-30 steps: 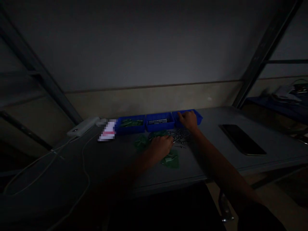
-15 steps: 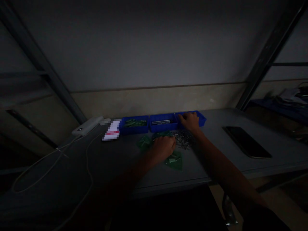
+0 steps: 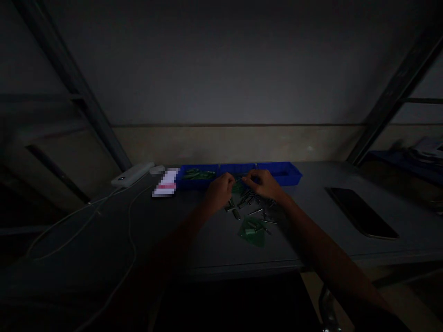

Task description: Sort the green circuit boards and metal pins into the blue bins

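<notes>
My left hand is closed, pinching the edge of a small green plastic bag that hangs between my two hands. Close by on the right, my right hand has its thumb and fingers pressed together at the bag's top edge; what they hold is too dark and small to make out. Below both hands lies a loose pile of thin metal pins or screws. Short metal cylinders lie just under my left hand. Nearer the table's front edge rests another green bag with small parts in it.
Three blue bins stand in a row at the back: the left bin holds green bags, the middle bin is partly hidden, the right bin stands beside it. A black phone, a lit phone, and a white power bank with cable surround them.
My right hand has left the right bin and come beside my left hand. My left hand has risen from the table with a green bag. The view has shifted slightly.
</notes>
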The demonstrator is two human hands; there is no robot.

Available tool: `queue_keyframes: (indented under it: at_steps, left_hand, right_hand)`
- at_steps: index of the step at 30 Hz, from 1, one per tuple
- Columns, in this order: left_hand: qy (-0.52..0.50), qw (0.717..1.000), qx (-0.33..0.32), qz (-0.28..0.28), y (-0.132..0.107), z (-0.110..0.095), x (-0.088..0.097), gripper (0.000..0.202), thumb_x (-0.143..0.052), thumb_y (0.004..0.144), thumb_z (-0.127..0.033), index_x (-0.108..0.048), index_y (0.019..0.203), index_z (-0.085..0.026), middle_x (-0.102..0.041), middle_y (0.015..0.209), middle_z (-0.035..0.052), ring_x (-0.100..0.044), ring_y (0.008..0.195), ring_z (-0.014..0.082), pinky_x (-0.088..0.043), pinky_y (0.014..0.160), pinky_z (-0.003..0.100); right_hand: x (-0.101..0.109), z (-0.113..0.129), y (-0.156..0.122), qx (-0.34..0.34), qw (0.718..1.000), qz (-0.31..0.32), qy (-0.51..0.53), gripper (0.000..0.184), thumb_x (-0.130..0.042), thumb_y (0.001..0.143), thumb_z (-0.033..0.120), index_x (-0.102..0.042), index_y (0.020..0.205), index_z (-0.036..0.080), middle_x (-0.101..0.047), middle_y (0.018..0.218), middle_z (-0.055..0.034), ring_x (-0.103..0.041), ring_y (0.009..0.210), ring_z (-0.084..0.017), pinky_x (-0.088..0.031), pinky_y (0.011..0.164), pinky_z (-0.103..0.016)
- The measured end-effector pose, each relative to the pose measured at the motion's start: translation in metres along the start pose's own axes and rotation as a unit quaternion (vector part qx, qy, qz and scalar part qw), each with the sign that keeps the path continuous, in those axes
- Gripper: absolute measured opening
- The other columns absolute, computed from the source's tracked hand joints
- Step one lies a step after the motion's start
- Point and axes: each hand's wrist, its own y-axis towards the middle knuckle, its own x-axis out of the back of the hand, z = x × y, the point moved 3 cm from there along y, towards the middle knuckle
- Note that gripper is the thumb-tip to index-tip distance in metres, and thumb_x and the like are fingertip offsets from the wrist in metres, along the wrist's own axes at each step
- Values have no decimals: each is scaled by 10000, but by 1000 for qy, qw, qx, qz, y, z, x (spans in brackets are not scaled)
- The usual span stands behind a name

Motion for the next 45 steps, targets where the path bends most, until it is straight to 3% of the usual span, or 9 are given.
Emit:
queue_keyframes:
  at_steps: [4, 12, 18, 22, 27, 33, 40, 45]
  left_hand:
    - [-10, 1000, -1, -15, 1, 4, -1, 104, -424, 857, -136, -523, 847, -166, -632, 850, 57, -594, 826, 172, -441, 748, 279]
    - [-38, 999, 1, -7, 1, -2, 2, 118, -414, 862, -156, -529, 848, -169, -635, 838, 51, -599, 832, 170, -449, 756, 280]
    - [-88, 996, -30, -16, 0, -2, -2, 78, -451, 842, -142, -526, 861, -154, -632, 824, 51, -600, 794, 156, -459, 734, 272]
    - [-133, 990, -34, -40, -1, -5, -2, 103, -535, 812, -189, -524, 911, -163, -625, 813, 29, -599, 749, 134, -471, 697, 246]
    - [-95, 992, -41, -67, 0, -10, 6, 63, -507, 836, -186, -564, 853, -165, -639, 827, 37, -598, 789, 144, -463, 742, 260]
    - [-63, 996, -62, -35, 0, -13, 11, 225, -393, 890, -175, -608, 823, -162, -657, 862, 53, -605, 846, 158, -447, 800, 275]
    - [-108, 991, -30, -72, 0, -7, 6, 104, -538, 828, -226, -579, 904, -169, -645, 785, 22, -600, 730, 138, -462, 706, 245]
    - [-85, 993, -31, -71, -1, -8, 9, 144, -461, 869, -220, -586, 824, -165, -662, 800, 36, -609, 748, 140, -452, 720, 242]
  right_hand:
    - [-5, 2, 0, 7, 999, 29, -23, 229, -488, 815, 305, -566, 660, 156, -552, 595, 9, -480, 546, -102, -303, 528, -221]
    - [1, 6, -2, -16, 1000, 1, -23, 171, -482, 818, 295, -565, 907, 175, -589, 665, 0, -519, 598, -131, -358, 574, -222]
    - [2, 6, 0, 15, 1000, -5, -3, 186, -450, 823, 269, -600, 802, 162, -616, 720, -16, -531, 636, -125, -368, 611, -224]
    - [3, 6, 1, 1, 999, -34, 17, 229, -450, 829, 310, -584, 733, 150, -568, 631, 1, -495, 583, -115, -344, 561, -223]
    - [2, 5, 0, -16, 999, -31, 37, 282, -459, 834, 361, -556, 667, 156, -519, 576, 21, -453, 543, -102, -325, 531, -220]
    - [1, 7, 0, 4, 1000, -22, 20, 224, -441, 847, 324, -567, 752, 165, -560, 635, 8, -489, 589, -114, -341, 562, -221]
    - [1, -1, 1, -17, 999, -48, 9, 353, -369, 879, 405, -500, 647, 173, -479, 553, 28, -413, 512, -99, -290, 524, -232]
    - [-1, 2, 1, -2, 999, -52, 13, 398, -360, 880, 441, -433, 585, 184, -423, 520, 43, -369, 496, -89, -268, 515, -230]
